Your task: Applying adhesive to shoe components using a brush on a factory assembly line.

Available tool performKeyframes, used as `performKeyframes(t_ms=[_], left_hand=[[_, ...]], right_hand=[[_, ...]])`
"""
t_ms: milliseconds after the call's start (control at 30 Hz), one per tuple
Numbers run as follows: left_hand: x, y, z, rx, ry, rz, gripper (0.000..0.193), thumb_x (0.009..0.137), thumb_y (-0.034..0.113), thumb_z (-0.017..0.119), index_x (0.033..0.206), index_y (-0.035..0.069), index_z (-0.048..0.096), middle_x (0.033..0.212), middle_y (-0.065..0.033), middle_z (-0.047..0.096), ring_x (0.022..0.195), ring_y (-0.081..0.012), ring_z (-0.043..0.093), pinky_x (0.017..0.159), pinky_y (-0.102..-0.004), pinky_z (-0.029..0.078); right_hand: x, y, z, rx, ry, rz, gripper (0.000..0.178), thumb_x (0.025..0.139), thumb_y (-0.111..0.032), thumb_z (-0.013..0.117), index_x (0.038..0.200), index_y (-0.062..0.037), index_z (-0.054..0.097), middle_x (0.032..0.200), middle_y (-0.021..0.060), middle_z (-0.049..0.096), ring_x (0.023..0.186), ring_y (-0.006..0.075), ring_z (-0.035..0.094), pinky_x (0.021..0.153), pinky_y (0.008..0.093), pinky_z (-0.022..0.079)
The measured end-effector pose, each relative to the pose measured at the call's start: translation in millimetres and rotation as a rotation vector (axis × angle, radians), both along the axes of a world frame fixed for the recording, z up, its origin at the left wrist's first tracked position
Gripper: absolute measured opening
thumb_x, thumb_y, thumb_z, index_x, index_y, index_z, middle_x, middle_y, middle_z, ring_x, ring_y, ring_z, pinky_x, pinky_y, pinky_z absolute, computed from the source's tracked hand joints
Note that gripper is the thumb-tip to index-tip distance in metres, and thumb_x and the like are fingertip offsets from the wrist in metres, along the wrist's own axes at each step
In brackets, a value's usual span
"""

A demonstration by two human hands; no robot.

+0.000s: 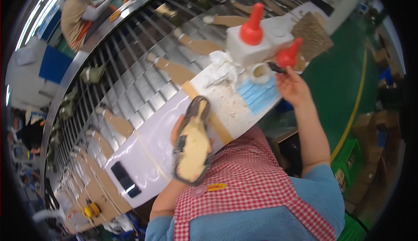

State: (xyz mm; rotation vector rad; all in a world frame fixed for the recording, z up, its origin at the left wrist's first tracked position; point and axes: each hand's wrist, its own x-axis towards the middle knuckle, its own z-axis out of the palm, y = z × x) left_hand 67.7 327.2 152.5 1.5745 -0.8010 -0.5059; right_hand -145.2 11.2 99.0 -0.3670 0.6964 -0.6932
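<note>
My left hand [177, 130] is wrapped around a shoe upper [192, 147], sole side up, from below and the side. Its underside is pale cream in the middle, with a dark edge folded in around it. Out to the right, my right hand [295, 86] pinches a small dark brush-like tool [276, 67]; its working end cannot be made out. That tool is beside the mouth of a small white jar [260, 72] with yellowish stuff inside. Just below the jar lies a blue face mask [259, 95], and to the jar's left a crumpled white cloth [223, 69].
Two white bottles with red cone caps [251, 28] [289, 55] stand behind the jar. A dark phone [126, 179] lies on the white board [148, 149]. Beyond runs a slatted metal conveyor [143, 82] bearing tan insoles [174, 70]. A co-worker [77, 17] is across it.
</note>
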Motion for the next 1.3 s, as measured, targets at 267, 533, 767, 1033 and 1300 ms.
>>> performKeyframes(t_ms=[267,533,767,1033,1300], left_hand=[[-18.5,1.5,-62.6,-0.387,0.411,-0.045,0.089,0.067,-0.003,0.077,0.141,0.005,0.028,0.143,-0.0154,0.032,0.123,-0.0239,0.045,0.100,-0.0315,0.042],[-19.2,3.8,-68.1,-0.340,0.248,0.027,0.089,0.066,0.005,0.082,0.139,0.005,0.030,0.142,-0.0176,0.032,0.126,-0.0286,0.042,0.102,-0.0362,0.040],[-17.8,6.2,-67.7,-0.285,0.166,0.059,0.089,0.066,0.011,0.083,0.138,0.006,0.031,0.142,-0.0179,0.033,0.128,-0.0306,0.040,0.104,-0.0384,0.038],[-11.4,6.2,-70.6,-0.337,-0.094,-0.055,0.083,0.074,0.003,0.075,0.140,0.008,0.024,0.145,-0.0142,0.026,0.128,-0.0279,0.042,0.103,-0.0371,0.041],[0.2,9.5,-62.6,-0.222,-0.205,0.079,0.081,0.068,0.013,0.080,0.135,0.004,0.037,0.137,-0.0179,0.041,0.127,-0.0321,0.041,0.105,-0.0393,0.036]], right_hand=[[50.8,148.5,105.0,-0.792,-0.031,0.343,0.021,0.082,0.000,0.065,0.101,0.0010,0.056,0.105,0.0140,0.062,0.096,0.0172,0.061,0.086,0.0278,0.048],[73.3,192.8,102.9,-0.913,0.062,0.580,0.019,0.079,0.002,0.069,0.096,-0.0002,0.062,0.099,0.0097,0.064,0.090,0.0133,0.061,0.078,0.0257,0.048],[77.8,197.4,114.8,-1.450,0.217,0.407,0.020,0.071,-0.003,0.075,0.086,-0.0017,0.062,0.086,0.0114,0.064,0.083,0.0240,0.064,0.072,0.0313,0.050],[78.6,192.9,111.5,-1.481,0.232,0.363,0.021,0.069,-0.003,0.076,0.084,-0.0020,0.062,0.084,0.0119,0.064,0.082,0.0265,0.064,0.069,0.0325,0.050],[73.0,192.1,123.0,-1.366,0.093,0.541,0.018,0.073,-0.002,0.073,0.086,-0.0013,0.062,0.090,0.0136,0.065,0.085,0.0225,0.064,0.076,0.0310,0.049]])
